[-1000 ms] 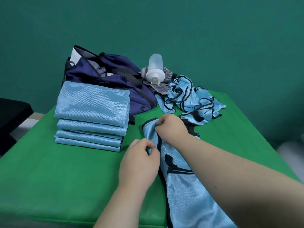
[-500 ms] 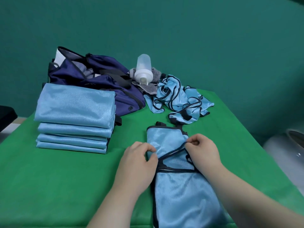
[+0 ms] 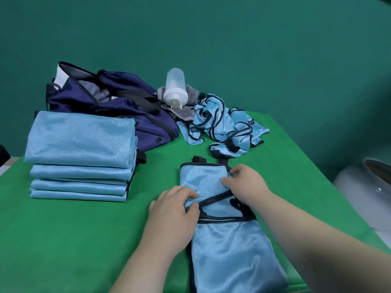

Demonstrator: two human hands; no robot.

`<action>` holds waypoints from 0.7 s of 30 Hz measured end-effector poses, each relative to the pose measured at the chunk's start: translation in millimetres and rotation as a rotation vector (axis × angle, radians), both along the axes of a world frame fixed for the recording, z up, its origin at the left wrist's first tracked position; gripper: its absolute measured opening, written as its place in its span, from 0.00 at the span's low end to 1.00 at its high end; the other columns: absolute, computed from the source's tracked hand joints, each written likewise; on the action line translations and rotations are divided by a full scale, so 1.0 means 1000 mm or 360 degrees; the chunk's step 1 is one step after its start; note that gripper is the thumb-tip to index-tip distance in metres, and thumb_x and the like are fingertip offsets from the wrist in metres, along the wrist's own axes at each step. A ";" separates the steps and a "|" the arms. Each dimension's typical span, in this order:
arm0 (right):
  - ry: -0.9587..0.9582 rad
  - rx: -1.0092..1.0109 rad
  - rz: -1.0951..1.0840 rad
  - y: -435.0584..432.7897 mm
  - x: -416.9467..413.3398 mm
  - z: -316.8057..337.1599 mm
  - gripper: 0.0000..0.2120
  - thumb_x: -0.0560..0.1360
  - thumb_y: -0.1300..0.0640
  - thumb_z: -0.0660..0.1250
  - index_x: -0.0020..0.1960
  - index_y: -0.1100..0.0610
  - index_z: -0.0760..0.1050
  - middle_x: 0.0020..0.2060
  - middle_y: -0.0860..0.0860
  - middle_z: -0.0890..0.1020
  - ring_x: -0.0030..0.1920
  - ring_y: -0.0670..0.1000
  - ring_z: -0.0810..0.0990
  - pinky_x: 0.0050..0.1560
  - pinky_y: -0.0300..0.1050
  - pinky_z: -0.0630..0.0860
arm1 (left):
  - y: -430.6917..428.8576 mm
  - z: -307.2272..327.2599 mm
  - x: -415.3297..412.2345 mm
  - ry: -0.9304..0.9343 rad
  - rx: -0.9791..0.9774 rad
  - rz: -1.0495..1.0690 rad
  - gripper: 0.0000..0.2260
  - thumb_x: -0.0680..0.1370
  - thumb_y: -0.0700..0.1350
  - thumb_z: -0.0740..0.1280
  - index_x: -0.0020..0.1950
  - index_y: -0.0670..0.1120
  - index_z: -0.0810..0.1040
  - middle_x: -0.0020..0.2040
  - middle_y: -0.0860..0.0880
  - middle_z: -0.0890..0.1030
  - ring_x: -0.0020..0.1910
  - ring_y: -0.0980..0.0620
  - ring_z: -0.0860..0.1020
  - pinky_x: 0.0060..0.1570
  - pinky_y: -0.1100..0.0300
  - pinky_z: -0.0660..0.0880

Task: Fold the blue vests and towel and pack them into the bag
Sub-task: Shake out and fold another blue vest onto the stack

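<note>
Two grips: left hand (image 3: 171, 216), right hand (image 3: 247, 185) fingers (image 3: 238, 171) pinch vest (image 3: 228, 250) — folded stack (image 3: 80, 140), bag (image 3: 127, 102), bottle (image 3: 175, 89) beyond.

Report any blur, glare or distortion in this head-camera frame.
Head view: even, soft light; sheen on the stack of folded light-blue vests; a small glare spot on the grey rounded object at right; wide-angle darkening in the top right corner; the frame's bottom edge slightly soft.

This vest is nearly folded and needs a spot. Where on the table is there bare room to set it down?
Bare table lies near the front left, bordered by the folded stack behind and the half-folded vest to the right. A smaller patch lies right of that vest, below the crumpled vests. The back is crowded: bag, bottle, towel.
</note>
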State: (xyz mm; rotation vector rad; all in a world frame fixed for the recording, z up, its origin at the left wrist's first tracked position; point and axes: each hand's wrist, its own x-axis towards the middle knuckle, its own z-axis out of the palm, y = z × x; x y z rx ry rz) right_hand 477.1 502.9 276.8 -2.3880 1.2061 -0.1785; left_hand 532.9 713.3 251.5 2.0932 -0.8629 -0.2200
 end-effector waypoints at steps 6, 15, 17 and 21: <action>-0.0162 0.0091 -0.0030 -0.005 0.004 0.000 0.12 0.72 0.57 0.68 0.55 0.51 0.75 0.37 0.49 0.80 0.33 0.51 0.76 0.32 0.42 0.69 | -0.003 -0.003 0.001 -0.0062 0.0033 -0.0044 0.07 0.81 0.52 0.61 0.57 0.60 0.75 0.59 0.67 0.72 0.63 0.63 0.67 0.63 0.59 0.60; -0.0312 0.0144 -0.0144 -0.020 -0.018 -0.007 0.12 0.73 0.59 0.68 0.55 0.52 0.75 0.39 0.48 0.81 0.34 0.51 0.77 0.35 0.43 0.72 | -0.009 -0.005 -0.005 -0.0148 0.0052 -0.0168 0.09 0.81 0.59 0.58 0.56 0.60 0.76 0.57 0.68 0.72 0.63 0.65 0.63 0.59 0.61 0.55; -0.0241 0.0111 -0.0125 -0.022 -0.020 -0.008 0.13 0.73 0.58 0.68 0.57 0.51 0.74 0.40 0.46 0.80 0.37 0.49 0.78 0.34 0.41 0.71 | -0.009 -0.006 -0.006 -0.0172 0.0085 -0.0177 0.10 0.81 0.60 0.59 0.56 0.60 0.75 0.57 0.68 0.71 0.62 0.65 0.63 0.58 0.61 0.55; -0.0205 0.0083 -0.0112 -0.026 -0.022 -0.008 0.15 0.74 0.60 0.66 0.59 0.51 0.73 0.39 0.47 0.81 0.38 0.50 0.79 0.38 0.45 0.74 | -0.010 -0.005 -0.006 -0.0197 0.0107 -0.0177 0.12 0.80 0.62 0.59 0.57 0.60 0.75 0.57 0.69 0.70 0.64 0.65 0.63 0.59 0.62 0.54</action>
